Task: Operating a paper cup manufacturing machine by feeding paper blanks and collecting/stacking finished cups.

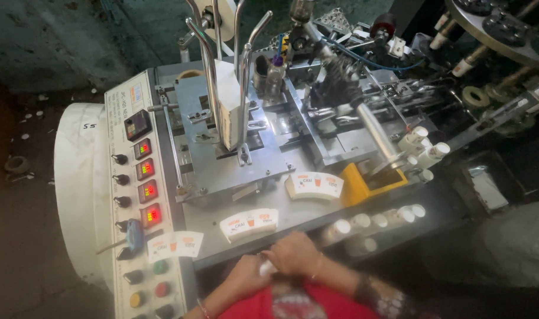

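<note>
A white roll (74, 189) flanks the control panel (140, 195). At the machine bed's near edge (246, 251), the left hand (246, 277) and right hand (293, 254) close together around a small white piece (267, 269), just below fan-shaped paper blanks (249, 224). Bare metal lies between the stacks.

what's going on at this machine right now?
A person stands at a paper-cup forming machine. Both hands are together at the bottom edge: the right hand lies over the left hand, with a small white piece between them; what it is can't be made out. Three fan-shaped stacks of printed cup blanks lie on the deck. White finished cups sit in a row to the right, and the control panel shows lit red displays.
</note>
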